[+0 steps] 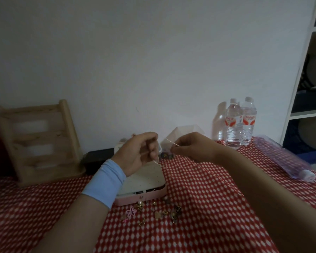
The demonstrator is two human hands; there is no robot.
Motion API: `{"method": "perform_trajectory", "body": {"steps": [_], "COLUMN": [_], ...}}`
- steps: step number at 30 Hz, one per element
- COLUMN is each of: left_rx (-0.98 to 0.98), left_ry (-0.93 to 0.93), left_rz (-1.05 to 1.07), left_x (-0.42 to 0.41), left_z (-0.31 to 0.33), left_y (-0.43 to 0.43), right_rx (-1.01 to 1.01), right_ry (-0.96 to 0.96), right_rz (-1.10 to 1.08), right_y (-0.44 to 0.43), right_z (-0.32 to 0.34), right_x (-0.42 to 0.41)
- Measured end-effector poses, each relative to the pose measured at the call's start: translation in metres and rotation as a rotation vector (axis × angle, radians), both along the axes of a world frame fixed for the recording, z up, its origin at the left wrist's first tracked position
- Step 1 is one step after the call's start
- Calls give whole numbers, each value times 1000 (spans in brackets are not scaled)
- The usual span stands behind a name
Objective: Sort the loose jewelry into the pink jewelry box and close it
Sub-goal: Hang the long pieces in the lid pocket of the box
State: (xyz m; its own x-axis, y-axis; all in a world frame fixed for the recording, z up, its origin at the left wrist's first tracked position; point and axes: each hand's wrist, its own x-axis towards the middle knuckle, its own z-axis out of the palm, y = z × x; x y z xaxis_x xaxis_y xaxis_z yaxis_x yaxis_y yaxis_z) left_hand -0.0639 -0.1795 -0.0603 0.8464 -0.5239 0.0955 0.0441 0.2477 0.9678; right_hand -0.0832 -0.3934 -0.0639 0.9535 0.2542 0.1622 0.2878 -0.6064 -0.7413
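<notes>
I see a red cloth (199,198) with white dots covering the worktop. At the far left a light wooden rack (38,141) leans against the white wall (135,52), and a black case (98,159) lies just beside it. Two water bottles (233,123) stand upright together by the wall. To the right of them lies a clear plastic bag (285,157), near a white shelf unit (299,70).
</notes>
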Motion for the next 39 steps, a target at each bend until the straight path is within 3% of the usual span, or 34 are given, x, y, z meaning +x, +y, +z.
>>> {"method": "perform_trajectory", "body": {"steps": [5,9,12,15,18,24,27,30,33,39], "left_rx": [-284,-336,-194,149,430,591,600,613,517,-117], "left_ry": [102,134,88,-64,-254,-339,-318,-257,-162,89], "left_rz": [66,105,127,109,30,83,113,115,84,44], "left_x": [24,40,50,61,70,89,98,106,111,122], "left_z": [8,6,11,20,29,31,25,18,16,9], "left_y": [25,39,46,53,55,60,69,80,91,94], "right_rx": [176,298,313,370,270,290,286,386,452,356], "right_ry": [64,143,236,356,330,283,253,341,404,376], "right_rz": [29,100,228,388,361,404,400,449,408,333], "right_y": [10,20,32,48,62,83,83,76,69,68], "right_z": [-1,-4,-1,4,10,13,6,-2,-5,-8], "right_x": [19,42,59,73,86,108,121,130,136,137]}}
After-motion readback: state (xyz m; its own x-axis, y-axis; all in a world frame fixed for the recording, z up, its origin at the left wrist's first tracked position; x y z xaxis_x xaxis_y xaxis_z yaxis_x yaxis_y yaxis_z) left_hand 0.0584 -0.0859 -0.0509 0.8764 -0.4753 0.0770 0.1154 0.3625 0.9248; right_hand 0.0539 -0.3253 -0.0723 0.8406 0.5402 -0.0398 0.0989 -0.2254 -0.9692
